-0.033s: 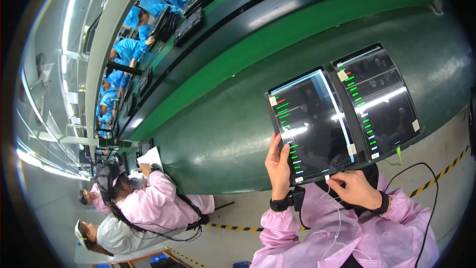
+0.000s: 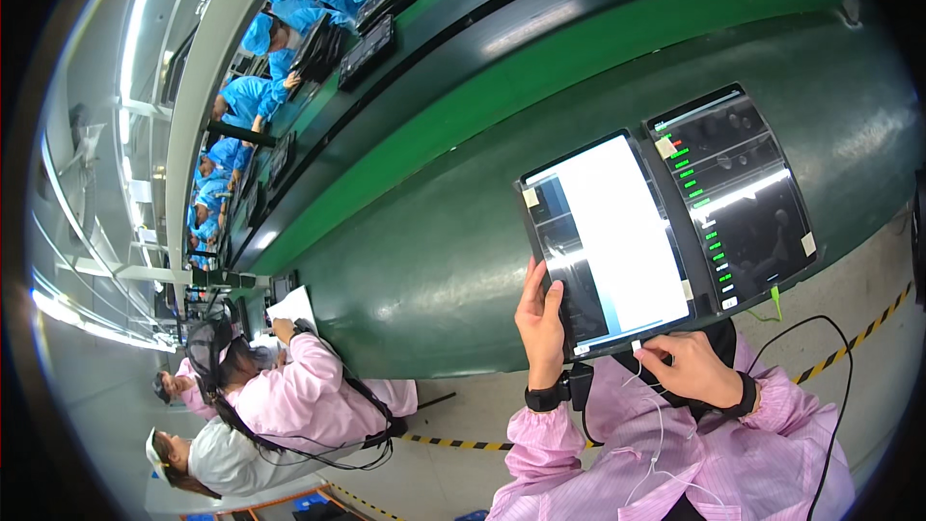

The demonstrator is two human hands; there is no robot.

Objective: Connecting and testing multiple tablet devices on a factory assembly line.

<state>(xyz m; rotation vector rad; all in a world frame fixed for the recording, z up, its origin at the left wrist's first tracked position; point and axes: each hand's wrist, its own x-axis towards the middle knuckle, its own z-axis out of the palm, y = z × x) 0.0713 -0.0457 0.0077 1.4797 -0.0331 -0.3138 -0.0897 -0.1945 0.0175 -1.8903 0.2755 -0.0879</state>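
Note:
A tablet (image 2: 627, 232) lies on the green bench in front of me, its screen mostly bright white with a dark strip at the left. My left hand (image 2: 540, 323) grips its lower left edge, thumb on the front and fingers along the side. At the tablet's bottom edge, my right hand (image 2: 693, 367) pinches the white plug (image 2: 637, 346) of a thin cord (image 2: 659, 415) that forks lower down like an earphone cord. How deep the plug sits cannot be made out. A second tablet (image 2: 748, 178), dark with green text lines, lies to the right, untouched.
The green bench (image 2: 415, 270) stretches left and right. A green tab (image 2: 776, 304) hangs from the second tablet's lower edge. A black cable (image 2: 851, 376) loops at my right. Seated co-workers in pink (image 2: 299, 381) are at the left; others in blue (image 2: 253, 96) work across a dark conveyor (image 2: 540, 29).
The held tablet's screen has gone from mostly black with coloured text lines and a narrow light strip at the right to mostly white. Both hands have stayed in place.

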